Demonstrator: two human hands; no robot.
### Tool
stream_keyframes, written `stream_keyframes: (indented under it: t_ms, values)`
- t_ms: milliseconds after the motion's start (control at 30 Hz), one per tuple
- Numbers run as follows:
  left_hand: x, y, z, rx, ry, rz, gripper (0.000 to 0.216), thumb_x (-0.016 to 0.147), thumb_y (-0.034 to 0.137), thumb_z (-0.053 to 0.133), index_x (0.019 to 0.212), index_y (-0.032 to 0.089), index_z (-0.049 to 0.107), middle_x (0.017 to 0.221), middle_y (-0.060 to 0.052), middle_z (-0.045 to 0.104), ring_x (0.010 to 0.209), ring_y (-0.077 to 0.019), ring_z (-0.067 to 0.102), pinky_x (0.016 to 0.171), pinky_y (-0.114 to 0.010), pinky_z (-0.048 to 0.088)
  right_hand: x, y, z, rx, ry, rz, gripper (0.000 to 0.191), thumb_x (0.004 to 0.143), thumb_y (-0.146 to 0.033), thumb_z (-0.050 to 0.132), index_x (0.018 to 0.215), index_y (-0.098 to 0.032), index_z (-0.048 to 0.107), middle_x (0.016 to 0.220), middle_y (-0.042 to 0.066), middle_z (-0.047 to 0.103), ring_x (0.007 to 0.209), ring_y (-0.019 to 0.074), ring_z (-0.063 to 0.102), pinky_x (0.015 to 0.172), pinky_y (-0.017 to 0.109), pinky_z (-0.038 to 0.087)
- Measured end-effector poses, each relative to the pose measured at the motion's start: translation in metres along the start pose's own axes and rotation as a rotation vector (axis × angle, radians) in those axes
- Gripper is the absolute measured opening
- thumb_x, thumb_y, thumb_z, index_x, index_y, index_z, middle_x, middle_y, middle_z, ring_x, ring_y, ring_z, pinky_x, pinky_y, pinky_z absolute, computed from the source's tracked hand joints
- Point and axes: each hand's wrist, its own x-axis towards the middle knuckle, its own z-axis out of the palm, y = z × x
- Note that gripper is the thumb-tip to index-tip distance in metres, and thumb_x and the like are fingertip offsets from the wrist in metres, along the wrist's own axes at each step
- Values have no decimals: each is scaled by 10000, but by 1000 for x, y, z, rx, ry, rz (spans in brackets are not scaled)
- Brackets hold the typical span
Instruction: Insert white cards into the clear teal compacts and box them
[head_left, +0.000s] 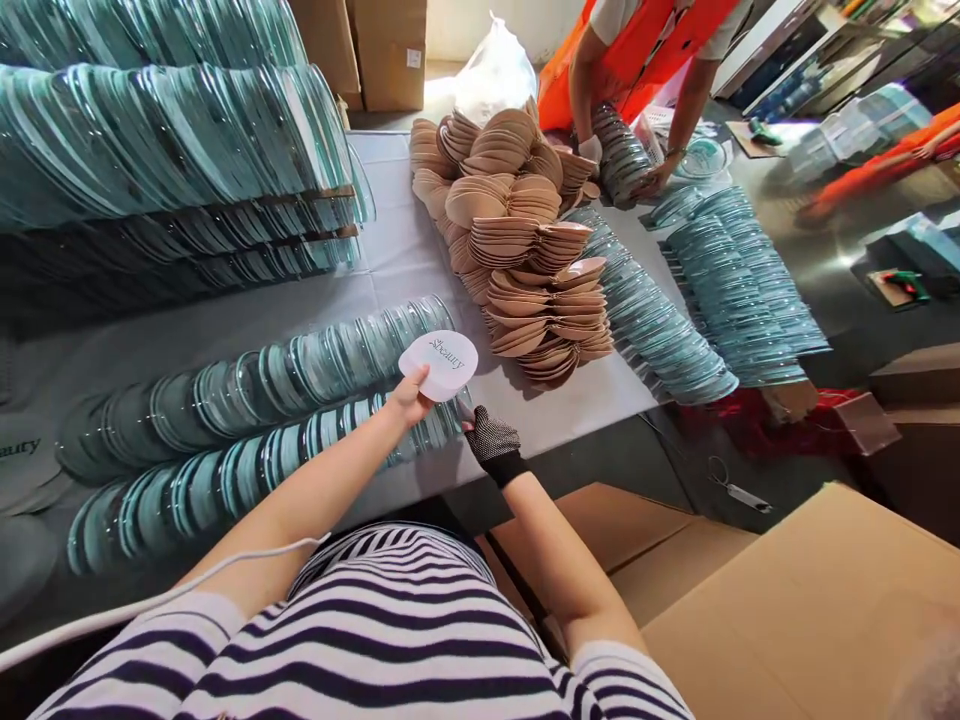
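Observation:
My left hand [411,398] is bare and pinches a white oval card [439,364] with printed lettering, held just above the near end of a row of clear teal plastic shells [247,470]. My right hand [489,438] wears a dark dotted glove. It is curled at the end of that same row, right beside the card. What its fingers grip, if anything, is hidden. A second row of shells [300,370] lies just behind. A heap of beige cup-shaped pads [517,250] sits on the grey table [390,250] past my hands.
Tall stacks of teal shells [165,140] fill the left side. More shell rows [660,330] lie right of the pads. A person in orange [645,50] handles shells at the far end. Cardboard boxes [750,600] stand at my right, and scissors [739,490] lie on the floor.

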Motion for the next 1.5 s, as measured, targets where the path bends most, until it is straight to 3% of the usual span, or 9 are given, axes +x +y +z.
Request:
stream_keyframes:
  t_ms: [200, 433, 800, 867, 1033, 1133, 1267, 1400, 1500]
  values:
    - [0, -1, 2, -27, -9, 6, 453, 892, 166, 582, 1343, 179, 532, 1179, -115, 694, 1091, -244, 662, 977, -400, 529, -7, 2, -9, -22, -22, 8, 304, 1014, -347, 285, 1104, -207, 539, 901, 75, 702, 756, 170, 664, 622, 239, 354]
    - [5, -2, -4, -25, -25, -6, 467, 882, 169, 601, 1343, 185, 529, 1185, -115, 692, 1094, -243, 661, 972, -400, 532, 12, -5, 23, 93, 20, 24, 330, 999, -309, 314, 1098, -183, 602, 920, 101, 702, 791, 185, 648, 655, 252, 367]
    - [-1, -6, 3, 12, -15, 83, 378, 874, 150, 602, 1252, 151, 593, 1156, -118, 704, 1101, -247, 656, 984, -388, 526, 21, 0, 20, 1031, -451, 46, 341, 903, -401, 407, 1157, -202, 517, 546, -64, 507, 430, 108, 450, 453, 198, 369]
    - [-3, -6, 4, 19, -31, 100, 357, 862, 139, 609, 1218, 145, 612, 1156, -122, 704, 1114, -258, 648, 991, -401, 520, 26, 8, 4, 947, -355, 55, 325, 881, -441, 456, 1025, -178, 582, 549, -38, 531, 446, 113, 476, 465, 212, 396]
    - [-15, -10, -2, 88, -78, 155, 323, 819, 123, 652, 1141, 138, 650, 1101, -113, 724, 1089, -266, 657, 986, -414, 522, 42, 18, -43, 752, 383, 27, 447, 939, -417, 342, 1221, -151, 566, 1106, 122, 665, 980, 187, 634, 872, 326, 503]
    - [-26, -14, -12, 109, -74, 185, 308, 794, 140, 688, 1101, 132, 667, 1073, -113, 732, 1043, -265, 675, 962, -404, 536, 38, -2, -51, 574, 427, -98, 476, 907, -378, 428, 1286, -114, 543, 1326, 169, 559, 1263, 234, 491, 1076, 386, 382]
    - [-37, -14, -23, 131, -81, 237, 293, 778, 139, 706, 1069, 117, 673, 1012, -117, 742, 949, -251, 704, 915, -380, 554, 26, -43, -35, 636, 478, -172, 448, 916, -339, 409, 1297, -138, 532, 1350, 144, 546, 1257, 214, 497, 1060, 367, 407]
    - [-36, -8, -25, 139, -50, 228, 292, 805, 154, 695, 1093, 122, 662, 964, -97, 750, 942, -237, 706, 904, -367, 558, 22, -53, -15, 856, 319, -20, 406, 910, -353, 405, 1235, -163, 557, 1169, 101, 661, 1022, 189, 632, 872, 323, 523]
    - [-31, 0, -26, 79, -6, 236, 314, 818, 150, 687, 1130, 138, 655, 998, -88, 748, 961, -228, 704, 916, -356, 556, -2, -28, -9, 777, 382, 138, 465, 929, -439, 361, 1241, -153, 554, 1141, 123, 669, 983, 224, 646, 811, 338, 530]
